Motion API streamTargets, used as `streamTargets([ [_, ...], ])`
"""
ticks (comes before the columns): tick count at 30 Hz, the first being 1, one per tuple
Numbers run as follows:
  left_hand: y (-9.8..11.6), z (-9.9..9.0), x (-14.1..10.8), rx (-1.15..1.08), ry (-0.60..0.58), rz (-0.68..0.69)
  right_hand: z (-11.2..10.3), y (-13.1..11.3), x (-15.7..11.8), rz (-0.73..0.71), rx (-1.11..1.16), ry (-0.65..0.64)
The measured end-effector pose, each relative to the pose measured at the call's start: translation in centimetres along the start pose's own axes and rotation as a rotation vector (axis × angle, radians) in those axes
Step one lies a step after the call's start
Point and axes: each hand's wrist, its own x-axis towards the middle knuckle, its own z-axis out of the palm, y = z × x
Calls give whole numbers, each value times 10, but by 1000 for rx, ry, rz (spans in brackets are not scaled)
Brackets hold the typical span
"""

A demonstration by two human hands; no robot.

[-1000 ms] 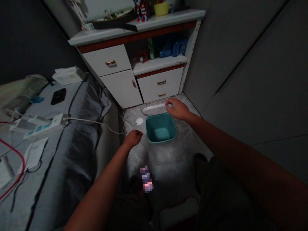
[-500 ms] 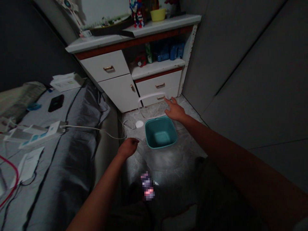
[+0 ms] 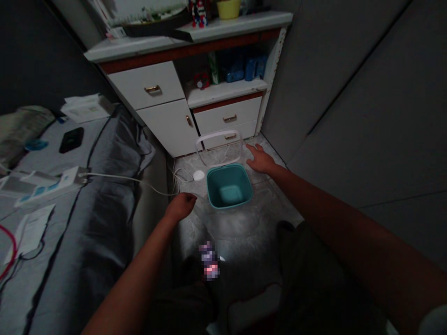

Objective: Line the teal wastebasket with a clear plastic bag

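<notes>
The teal bin (image 3: 228, 179) sits upright on the floor (image 3: 274, 202), in the head view, with its wide mouth open to the top. Behind it, at its back rim, the white frame (image 3: 217, 134) is raised up, in front of the cabinet (image 3: 166, 126). From this I judge that the opening of the bin is done; the frame is not lying over the mouth. How much work is left, the view does not let me say.

The right hand (image 3: 260, 159) is beside the back right corner of the bin, with loose, spread fingers, and it grips nothing. It is near the frame, but seems apart from it. The left hand (image 3: 180, 206) is at the left of the bin, near but not touching, with fingers bent inward; if some small thing is inside them, I cannot tell.

The joint between frame and bin is too dim to make out. Left of the bin's back lies a round white thing (image 3: 199, 175), and I am not sure what it is. Nearer to the person than the bin, a patch (image 3: 209, 261) is blurred into squares, so what is there is hidden.
</notes>
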Motion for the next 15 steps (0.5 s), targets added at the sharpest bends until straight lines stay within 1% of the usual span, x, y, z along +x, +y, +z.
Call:
streamTargets([
  [5,-1,1,1,1,13,14,5,11,1,-48,-7,-7],
  [8,0,1,0,14,16,20,17,18,1,-46,-37,-69],
  [10,1,0,0,27,14,15,30,25,0,-42,-90,-175],
  [13,2,-1,-2,34,23,5,51,38,-7,-29,-197,-385],
  [15,2,-2,-3,43,25,0,64,48,-14,32,-246,-516],
])
